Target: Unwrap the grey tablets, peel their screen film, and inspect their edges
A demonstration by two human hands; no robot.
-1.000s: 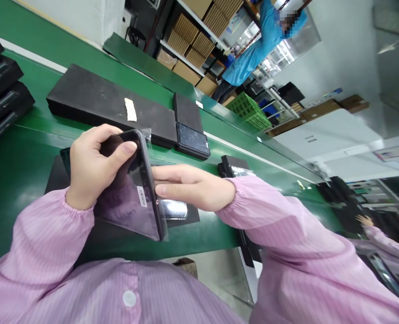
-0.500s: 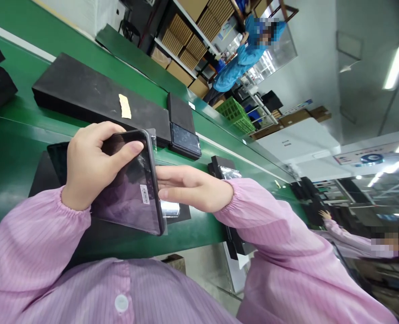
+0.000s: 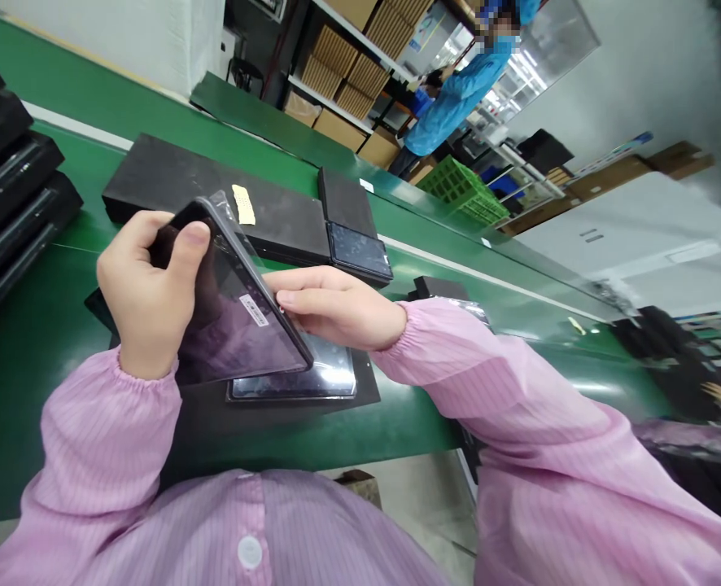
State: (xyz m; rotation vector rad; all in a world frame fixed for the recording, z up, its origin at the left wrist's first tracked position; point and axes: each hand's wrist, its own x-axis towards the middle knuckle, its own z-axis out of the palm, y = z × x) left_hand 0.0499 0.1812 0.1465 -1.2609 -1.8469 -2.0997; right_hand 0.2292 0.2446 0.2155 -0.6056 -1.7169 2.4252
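Observation:
My left hand (image 3: 146, 293) is closed on a dark tablet (image 3: 229, 342), its thumb pressed over the top corner of the screen. The tablet is tilted, with a white barcode label on its glass and clear film sticking out along one edge. At the tablet's right edge is my right hand (image 3: 342, 313), thumb and fingers closed against the rim; some fingertips are hidden behind it. Below lies another tablet (image 3: 329, 378) in clear film, on a flat black box or sheet (image 3: 366, 387), partly covered by the held tablet.
A long black box (image 3: 177, 171) with a yellow paper note (image 3: 244, 205) lies on the green worktop (image 3: 37, 407). Beside it a small dark-screened device (image 3: 360, 251) rests on black boxes. Black cases (image 3: 24, 195) are stacked at left. A person in blue (image 3: 452, 106) stands behind the line.
The tablet has tilted and shifted slightly left, uncovering more of the tablet beneath. My right thumb has come up to the rim. The camera view has turned somewhat left.

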